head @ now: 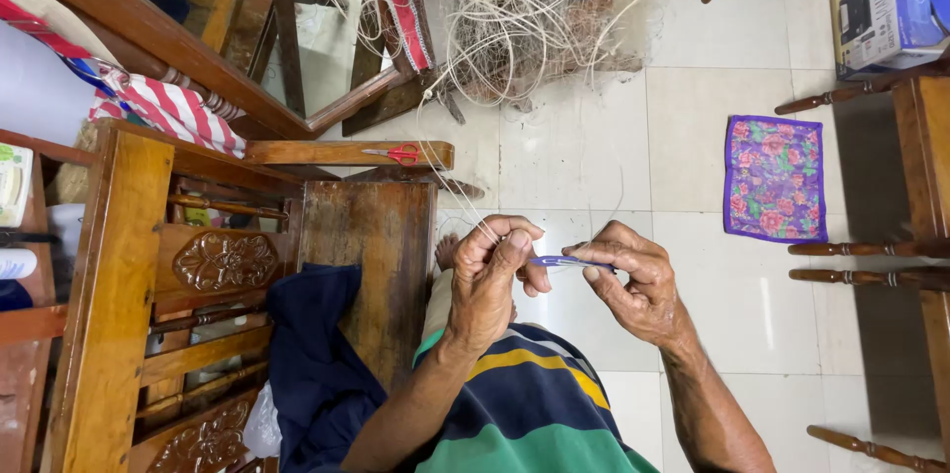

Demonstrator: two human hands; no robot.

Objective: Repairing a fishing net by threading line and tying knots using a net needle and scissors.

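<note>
My right hand pinches a thin blue needle-like tool, held level in front of me. My left hand meets it at the tool's left end, fingers curled and pinching a pale thin cord. That cord runs up and away to a tangled heap of pale netting cord hanging at the top middle. Both hands hover above my lap, over a striped green, navy and yellow shirt. A bare foot shows just behind my left hand.
Red-handled scissors lie on a wooden rail of the carved wooden furniture at left. Red-striped cloth hangs over the frame. A purple floral mat lies on the white tile floor; chair legs and a printed cardboard box stand right.
</note>
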